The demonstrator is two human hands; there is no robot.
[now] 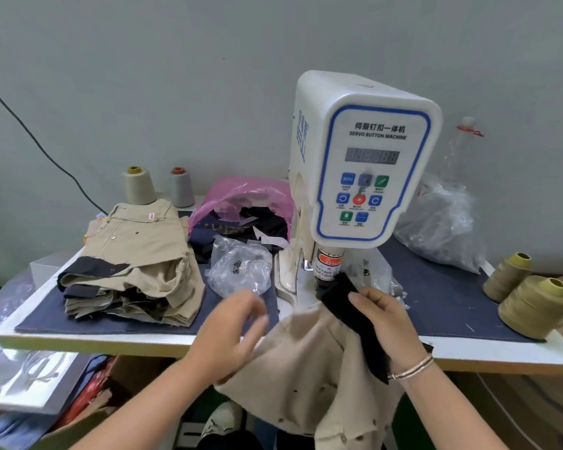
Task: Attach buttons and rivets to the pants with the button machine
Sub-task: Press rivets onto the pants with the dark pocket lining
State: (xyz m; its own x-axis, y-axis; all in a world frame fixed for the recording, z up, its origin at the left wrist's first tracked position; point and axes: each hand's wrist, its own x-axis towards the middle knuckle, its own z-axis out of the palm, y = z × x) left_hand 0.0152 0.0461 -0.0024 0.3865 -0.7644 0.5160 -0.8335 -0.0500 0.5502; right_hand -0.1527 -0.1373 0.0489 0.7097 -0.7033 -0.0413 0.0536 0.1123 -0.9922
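Note:
A white servo button machine (364, 151) stands on the table, its press head (329, 264) pointing down. Beige pants (309, 378) with a black waistband (345, 303) hang over the table's front edge below the press head. My right hand (384, 316) grips the black waistband and holds its end up at the press head. My left hand (238, 326) hovers blurred to the left of the pants, fingers apart, holding nothing that I can see. A clear bag of small dark buttons (241, 271) lies just beyond my left hand.
A stack of folded beige pants (137, 264) sits at the left on the blue mat (442, 297). A pink bag of dark scraps (244, 209), two thread cones (140, 186) at the back, yellow cones (530, 306) at right, and clear plastic bags (442, 222) surround the machine.

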